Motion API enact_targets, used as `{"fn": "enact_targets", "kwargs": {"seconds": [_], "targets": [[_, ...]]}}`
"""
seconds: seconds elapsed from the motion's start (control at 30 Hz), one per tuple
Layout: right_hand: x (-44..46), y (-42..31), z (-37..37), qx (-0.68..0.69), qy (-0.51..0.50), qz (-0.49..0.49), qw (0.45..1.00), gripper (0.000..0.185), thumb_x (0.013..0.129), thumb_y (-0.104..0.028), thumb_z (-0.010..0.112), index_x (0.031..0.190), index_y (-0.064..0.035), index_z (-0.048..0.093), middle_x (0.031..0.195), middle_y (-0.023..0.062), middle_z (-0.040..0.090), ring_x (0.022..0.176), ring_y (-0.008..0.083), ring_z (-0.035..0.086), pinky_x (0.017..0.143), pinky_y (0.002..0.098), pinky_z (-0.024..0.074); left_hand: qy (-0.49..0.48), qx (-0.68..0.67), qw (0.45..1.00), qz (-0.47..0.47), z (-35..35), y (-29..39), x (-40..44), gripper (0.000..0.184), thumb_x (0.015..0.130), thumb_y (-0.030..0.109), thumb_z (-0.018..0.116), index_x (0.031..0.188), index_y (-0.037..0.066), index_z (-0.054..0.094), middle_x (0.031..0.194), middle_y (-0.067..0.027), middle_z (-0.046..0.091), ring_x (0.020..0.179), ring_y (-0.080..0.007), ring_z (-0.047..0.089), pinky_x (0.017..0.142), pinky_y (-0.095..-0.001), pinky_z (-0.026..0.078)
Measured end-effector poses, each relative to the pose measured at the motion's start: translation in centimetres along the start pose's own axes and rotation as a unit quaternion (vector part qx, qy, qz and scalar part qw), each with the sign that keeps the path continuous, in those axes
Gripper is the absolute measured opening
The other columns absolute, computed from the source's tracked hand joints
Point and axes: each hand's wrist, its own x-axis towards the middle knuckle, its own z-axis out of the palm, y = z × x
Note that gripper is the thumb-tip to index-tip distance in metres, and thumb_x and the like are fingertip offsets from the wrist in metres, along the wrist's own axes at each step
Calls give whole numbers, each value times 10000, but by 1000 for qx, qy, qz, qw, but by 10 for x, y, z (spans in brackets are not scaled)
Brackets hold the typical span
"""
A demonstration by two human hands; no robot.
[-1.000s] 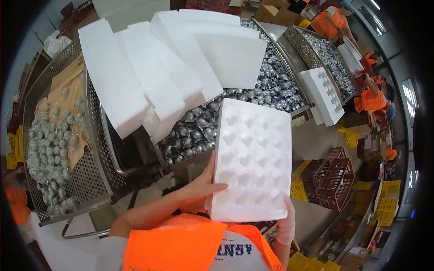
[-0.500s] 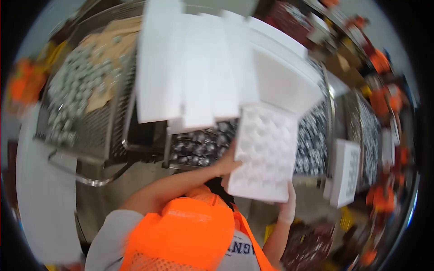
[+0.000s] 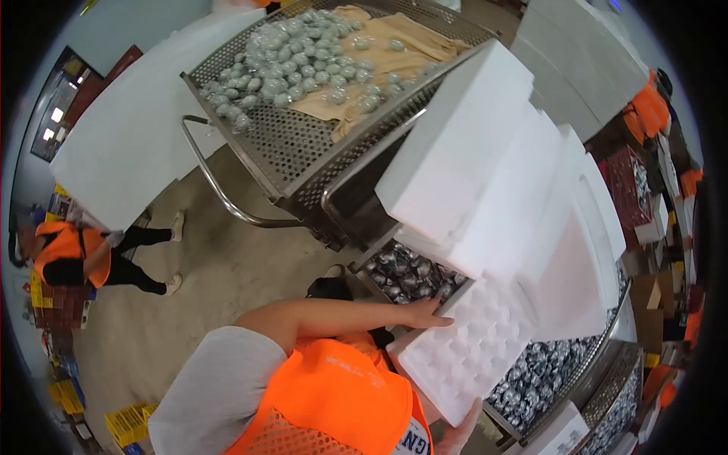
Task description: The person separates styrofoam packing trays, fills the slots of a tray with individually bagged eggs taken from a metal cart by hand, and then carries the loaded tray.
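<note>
A white foam tray [image 3: 474, 341] with rows of rounded hollows is tilted in front of me. My left hand [image 3: 426, 312] grips its left edge, thumb over the top face. At the lower right corner my right hand [image 3: 461, 431], which looks pale as if gloved, holds the tray's near edge; part of it is hidden. Behind the tray stand several large white foam pieces [image 3: 462, 144]. Dark egg-shaped items in shiny clear wrap [image 3: 406, 271] lie in a bin beside my left hand, and more wrapped dark items [image 3: 542, 379] lie right of the tray.
A perforated metal cart [image 3: 273, 152] with a curved handle holds pale wrapped egg-shaped items [image 3: 292, 64] and a tan cloth [image 3: 409, 38]. Another person in an orange vest [image 3: 72, 254] is at the left. Yellow crates [image 3: 127, 425] sit on the floor. A white box [image 3: 557, 432] is at lower right.
My view has swung left, bringing the metal cart and the other person into clearer sight. The tray appears lower right and more tilted, still in both my hands.
</note>
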Motion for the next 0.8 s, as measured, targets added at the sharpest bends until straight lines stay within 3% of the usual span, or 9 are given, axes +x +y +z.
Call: {"fn": "enact_targets", "kwargs": {"seconds": [0.07, 0.2, 0.3, 0.47, 0.5, 0.57, 0.6, 0.67, 0.8], "targets": [[-8, -15, 14, -65, 83, -49, 993, 590, 978, -412, 471, 1411, -13, 427, 1387, 133, 507, 1275, 271, 485, 1062, 414, 405, 31, 67, 997, 7, -26, 7, -17, 1045, 886, 672, 498, 1489, -110, 157, 1474, -324, 342, 1404, -355, 338, 1146, -378, 278], [-59, -69, 91, -161, 338, -290, 881, 527, 969, -308, 481, 1368, 35, 458, 1361, 181, 512, 1258, 328, 489, 1059, 436, 411, -144, -16, 987, 69, -158, 34, -107, 769, 974, 494, 505, 1517, 15, 245, 1486, -256, 367, 1364, -341, 394, 1118, -360, 332], [-98, -99, 177, -109, 356, -371, 851, 480, 962, -230, 488, 1336, 71, 481, 1342, 216, 516, 1245, 370, 493, 1057, 452, 415, -186, -202, 953, 129, -273, 34, -177, 600, 1015, 314, 501, 1508, 38, 300, 1445, -154, 467, 1273, -257, 503, 1069, -368, 398], [-79, -66, 334, 82, -64, -369, 924, 452, 962, -281, 524, 1320, -6, 509, 1268, 127, 571, 1173, 237, 549, 1041, 352, 408, 186, -66, 973, 123, -488, 4, -224, 695, 935, 393, 618, 1474, 38, 360, 1392, -161, 514, 1217, -254, 553, 1021, -379, 445], [-89, -76, 406, -123, -19, -293, 948, 334, 891, -122, 514, 1192, 3, 587, 1138, 116, 611, 1081, 223, 585, 969, 320, 431, 283, -6, 956, 82, -530, -20, -210, 770, 891, 438, 671, 1475, 46, 357, 1415, -175, 488, 1236, -265, 540, 1020, -378, 445], [-114, -63, 515, -327, -158, -350, 864, 385, 833, -31, 495, 1198, 6, 610, 1158, 109, 622, 1037, 189, 588, 885, 289, 444, 457, 257, 849, -62, -586, -46, -193, 966, 743, 527, 777, 1502, 134, 327, 1525, -199, 326, 1360, -338, 403, 1052, -498, 406], [-90, -54, 539, -334, -247, -315, 854, 406, 811, 20, 599, 1217, 21, 609, 1253, 120, 611, 1028, 196, 595, 944, 320, 451, 445, 342, 821, -104, -599, -54, -187, 1015, 694, 542, 800, 1507, 171, 318, 1548, -197, 267, 1389, -363, 336, 1053, -550, 378], [-62, -44, 619, -458, -371, -393, 705, 430, 840, -68, 671, 1262, -28, 597, 1259, 129, 605, 1037, 201, 608, 933, 313, 468, 413, 504, 736, -184, -622, -59, -177, 1119, 597, 572, 845, 1517, 244, 299, 1592, -192, 150, 1446, -414, 201, 1056, -652, 323], [-26, -4, 712, -502, -434, -424, 616, 431, 866, -165, 690, 1261, -28, 587, 1271, 170, 592, 1045, 275, 616, 921, 335, 490, 322, 550, 750, -177, -667, -106, -137, 1114, 467, 470, 917, 1448, 297, 420, 1601, -168, 139, 1457, -462, 95, 1026, -760, 242]]}}
